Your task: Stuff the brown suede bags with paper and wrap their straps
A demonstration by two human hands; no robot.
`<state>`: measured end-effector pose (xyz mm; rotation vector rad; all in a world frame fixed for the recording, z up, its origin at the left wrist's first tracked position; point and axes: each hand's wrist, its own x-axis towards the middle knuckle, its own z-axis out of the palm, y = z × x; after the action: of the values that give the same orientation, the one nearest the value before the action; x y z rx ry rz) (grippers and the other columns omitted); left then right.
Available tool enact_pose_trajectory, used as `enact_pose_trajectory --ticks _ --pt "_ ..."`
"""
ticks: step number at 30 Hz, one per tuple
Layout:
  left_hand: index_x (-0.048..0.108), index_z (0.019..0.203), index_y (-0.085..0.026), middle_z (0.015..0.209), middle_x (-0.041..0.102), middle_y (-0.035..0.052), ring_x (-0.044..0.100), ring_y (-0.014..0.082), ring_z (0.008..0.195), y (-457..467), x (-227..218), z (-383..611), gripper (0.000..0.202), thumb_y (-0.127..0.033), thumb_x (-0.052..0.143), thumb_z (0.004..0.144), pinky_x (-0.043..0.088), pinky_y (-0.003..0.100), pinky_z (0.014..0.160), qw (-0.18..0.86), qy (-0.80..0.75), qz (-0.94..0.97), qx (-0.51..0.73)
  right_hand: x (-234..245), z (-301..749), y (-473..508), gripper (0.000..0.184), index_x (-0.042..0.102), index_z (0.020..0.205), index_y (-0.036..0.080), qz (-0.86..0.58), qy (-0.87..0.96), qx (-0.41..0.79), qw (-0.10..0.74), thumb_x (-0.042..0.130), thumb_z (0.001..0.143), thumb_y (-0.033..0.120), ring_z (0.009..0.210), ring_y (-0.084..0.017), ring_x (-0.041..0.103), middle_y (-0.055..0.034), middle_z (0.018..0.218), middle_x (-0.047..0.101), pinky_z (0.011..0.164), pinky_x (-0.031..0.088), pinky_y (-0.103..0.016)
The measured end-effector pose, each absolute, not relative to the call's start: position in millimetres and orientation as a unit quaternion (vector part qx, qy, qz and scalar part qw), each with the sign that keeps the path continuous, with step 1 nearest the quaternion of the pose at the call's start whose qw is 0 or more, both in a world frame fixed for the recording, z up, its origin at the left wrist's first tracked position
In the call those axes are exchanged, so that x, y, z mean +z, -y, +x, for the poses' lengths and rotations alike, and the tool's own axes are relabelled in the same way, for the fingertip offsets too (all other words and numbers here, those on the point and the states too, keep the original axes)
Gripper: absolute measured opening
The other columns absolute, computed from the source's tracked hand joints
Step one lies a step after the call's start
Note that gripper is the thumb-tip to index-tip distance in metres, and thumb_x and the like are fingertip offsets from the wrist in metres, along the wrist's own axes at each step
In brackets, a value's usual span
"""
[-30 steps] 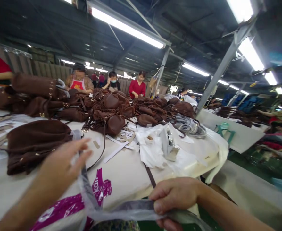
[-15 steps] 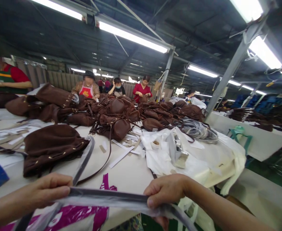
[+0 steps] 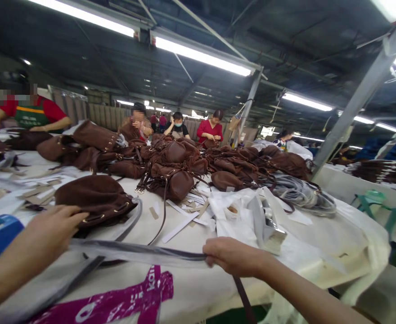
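Note:
A dark strap in a clear plastic sleeve (image 3: 137, 251) stretches between my hands, low over the table. My right hand (image 3: 228, 256) is closed on its right end, fingers curled round it. A narrow dark strap end (image 3: 243, 297) hangs below that hand. My left hand (image 3: 58, 229) is at the strap's left end, fingers bent and thumb hidden; it appears to grip the sleeve there. Its fingertips overlap the front edge of a brown drawstring bag (image 3: 95, 198) with metal eyelets. Another sleeved stretch (image 3: 130, 220) runs up to the bag's right side.
Brown bags (image 3: 174, 157) lie heaped across the table (image 3: 191, 279). Nearby are paper strips (image 3: 181, 225), white wrapping (image 3: 231, 216), coiled sleeved straps (image 3: 299, 193), a purple printed plastic piece (image 3: 117, 299) and a blue bin (image 3: 0, 238). Several co-workers (image 3: 211, 128) are behind the heap.
My left hand has risen to the drawstring bag's front edge. The sleeved strap has moved up and away with my right hand. The view has swung left.

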<state>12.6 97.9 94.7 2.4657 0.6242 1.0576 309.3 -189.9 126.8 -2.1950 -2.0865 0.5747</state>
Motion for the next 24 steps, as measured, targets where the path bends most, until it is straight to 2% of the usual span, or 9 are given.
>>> enact_pose_trajectory --ticks 2,4,5,8,11,14,18,21,24 --pt "0.068 0.101 -0.025 0.099 0.070 0.0079 0.060 0.0274 0.099 -46 106 46 0.032 -0.028 0.044 0.080 0.047 0.038 0.089 0.106 -0.190 0.904 0.367 125 301 170 0.018 0.066 0.086 0.017 -0.707 0.703 0.069 -0.017 0.051 0.087 0.008 0.083 -0.019 0.059 -0.0069 0.093 0.065 0.071 0.040 -0.028" --pt "0.062 0.118 -0.022 0.119 0.065 0.0106 0.055 0.0291 0.112 8 96 81 0.040 -0.026 0.050 0.080 0.040 0.042 0.101 0.081 -0.161 0.941 0.287 116 291 154 0.016 0.067 0.088 0.019 -0.681 0.732 0.005 -0.027 0.053 0.090 0.012 0.083 -0.018 0.058 -0.0053 0.094 0.065 0.071 0.040 -0.029" --pt "0.062 0.118 -0.020 0.120 0.064 0.0126 0.055 0.0307 0.112 31 84 96 0.042 -0.022 0.055 0.077 0.040 0.044 0.100 0.081 -0.167 0.956 0.228 108 287 149 0.015 0.067 0.087 0.021 -0.663 0.748 -0.021 -0.020 0.054 0.091 0.015 0.084 -0.019 0.058 -0.0040 0.093 0.065 0.074 0.040 -0.030" --pt "0.067 0.095 -0.017 0.091 0.070 0.0126 0.064 0.0289 0.089 72 44 128 0.029 -0.006 0.046 0.078 0.049 0.042 0.079 0.103 -0.210 0.970 0.069 74 279 145 0.012 0.066 0.079 0.023 -0.646 0.755 -0.114 0.027 0.061 0.089 0.027 0.091 -0.022 0.058 -0.0039 0.096 0.065 0.087 0.040 -0.038" --pt "0.064 0.087 -0.016 0.084 0.069 0.0115 0.065 0.0262 0.082 75 16 137 0.031 0.002 0.041 0.075 0.048 0.036 0.070 0.117 -0.246 0.961 0.039 33 283 159 0.006 0.066 0.091 0.022 -0.714 0.666 -0.189 0.107 0.061 0.087 0.021 0.095 -0.028 0.059 -0.0103 0.105 0.064 0.088 0.041 -0.043" --pt "0.062 0.086 -0.016 0.084 0.068 0.0115 0.065 0.0257 0.081 70 5 137 0.033 0.005 0.041 0.071 0.047 0.034 0.068 0.113 -0.265 0.956 0.049 4 290 179 0.020 0.062 0.092 0.020 -0.811 0.542 -0.065 0.211 0.044 0.095 0.027 0.076 -0.025 0.063 -0.0102 0.084 0.065 0.067 0.047 -0.035" --pt "0.061 0.088 -0.016 0.086 0.067 0.0117 0.065 0.0270 0.082 74 -1 139 0.033 0.005 0.041 0.073 0.049 0.035 0.068 0.085 -0.223 0.970 0.050 -2 290 186 0.045 0.050 0.071 0.022 -0.832 0.364 0.252 0.334 0.028 0.096 0.053 0.040 -0.015 0.054 -0.0015 0.058 0.057 0.038 0.036 -0.025" --pt "0.061 0.088 -0.016 0.085 0.067 0.0115 0.065 0.0269 0.079 80 -8 142 0.027 0.002 0.043 0.077 0.049 0.034 0.065 0.051 -0.150 0.987 0.039 3 287 174 0.038 0.043 0.069 0.023 -0.839 0.313 0.269 0.354 0.032 0.094 0.048 0.035 -0.012 0.049 0.0005 0.057 0.056 0.034 0.033 -0.023" --pt "0.060 0.087 -0.016 0.086 0.067 0.0108 0.064 0.0272 0.077 80 -13 142 0.022 0.000 0.046 0.080 0.049 0.034 0.063 0.021 -0.078 0.996 0.023 5 287 162 0.024 0.046 0.069 0.022 -0.844 0.410 0.160 0.306 0.040 0.092 0.028 0.053 -0.016 0.058 -0.0020 0.063 0.058 0.050 0.044 -0.027"
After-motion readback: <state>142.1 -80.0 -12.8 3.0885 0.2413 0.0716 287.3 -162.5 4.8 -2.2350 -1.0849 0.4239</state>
